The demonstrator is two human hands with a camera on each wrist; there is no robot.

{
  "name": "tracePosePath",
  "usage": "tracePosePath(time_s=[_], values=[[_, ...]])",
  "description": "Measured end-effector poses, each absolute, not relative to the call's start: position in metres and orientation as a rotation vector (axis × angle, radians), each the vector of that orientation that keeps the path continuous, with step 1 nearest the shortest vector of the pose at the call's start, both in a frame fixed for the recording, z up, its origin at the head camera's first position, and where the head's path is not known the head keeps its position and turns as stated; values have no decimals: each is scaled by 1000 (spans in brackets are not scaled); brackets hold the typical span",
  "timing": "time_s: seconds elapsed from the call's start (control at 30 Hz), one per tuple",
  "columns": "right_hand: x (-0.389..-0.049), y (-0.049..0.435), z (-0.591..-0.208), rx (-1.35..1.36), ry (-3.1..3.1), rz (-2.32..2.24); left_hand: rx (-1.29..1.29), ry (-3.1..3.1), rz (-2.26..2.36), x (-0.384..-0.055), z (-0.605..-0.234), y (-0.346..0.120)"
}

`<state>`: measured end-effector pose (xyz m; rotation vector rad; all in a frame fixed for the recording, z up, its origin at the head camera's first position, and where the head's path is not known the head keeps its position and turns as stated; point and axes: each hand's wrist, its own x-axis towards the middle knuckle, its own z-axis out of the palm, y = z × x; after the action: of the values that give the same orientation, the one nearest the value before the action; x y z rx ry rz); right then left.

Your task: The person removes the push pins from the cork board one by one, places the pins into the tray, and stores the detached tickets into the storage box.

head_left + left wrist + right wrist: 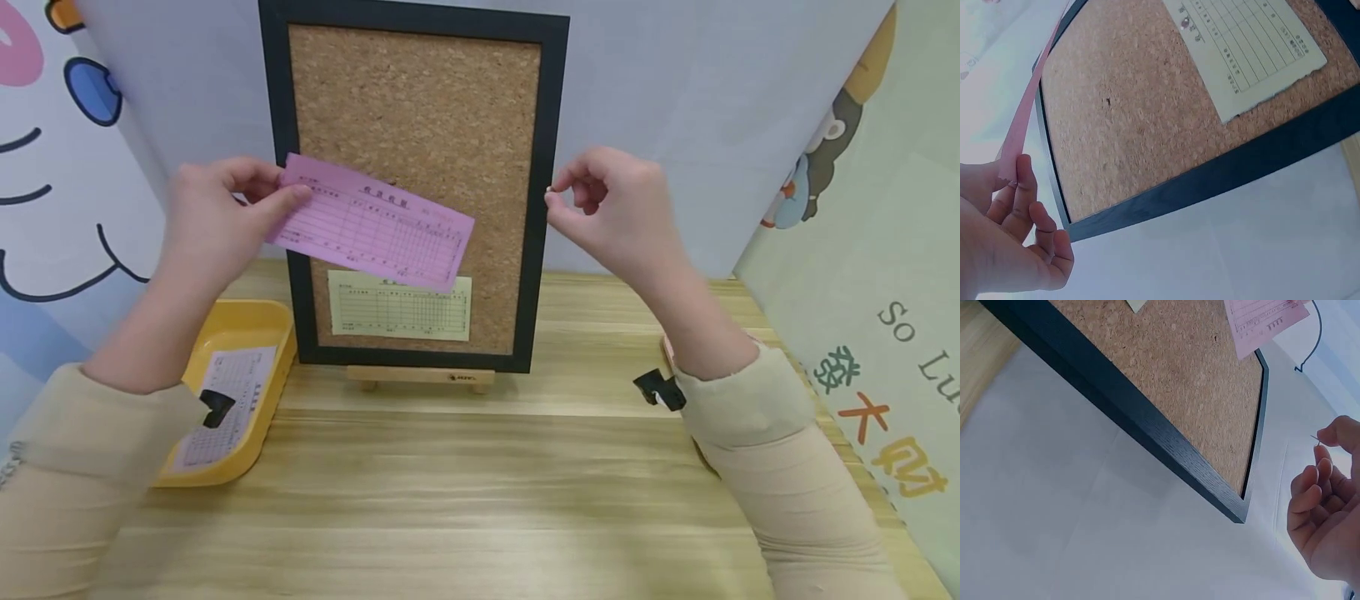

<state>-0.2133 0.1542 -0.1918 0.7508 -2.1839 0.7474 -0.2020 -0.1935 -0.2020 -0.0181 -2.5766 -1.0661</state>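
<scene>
My left hand (217,221) pinches the left end of a pink receipt slip (390,225) between thumb and fingers. The slip slants down to the right in front of a black-framed corkboard (420,100), overlapping the top of a yellow-green receipt slip (401,312) low on the cork. Edge-on, the pink slip (1021,128) looks thin in the left wrist view. Beside the frame's right edge, my right hand (615,196) pinches a small thumbtack (549,191) at the fingertips. Its thin point (1314,437) sticks out in the right wrist view.
A yellow tray (281,392) at the left holds pale printed slips (232,400). The corkboard stands on a small wooden easel (420,377) on the wooden table (450,483). Behind it hangs a whitish cloth (645,83). A pinkish object (667,347) is partly hidden behind the right forearm.
</scene>
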Motion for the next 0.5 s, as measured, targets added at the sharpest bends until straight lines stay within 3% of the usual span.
tracePosePath(time_s=[0.5], values=[[-190, 206, -193, 686, -2162, 695, -22, -2723, -937, -206, -193, -218]])
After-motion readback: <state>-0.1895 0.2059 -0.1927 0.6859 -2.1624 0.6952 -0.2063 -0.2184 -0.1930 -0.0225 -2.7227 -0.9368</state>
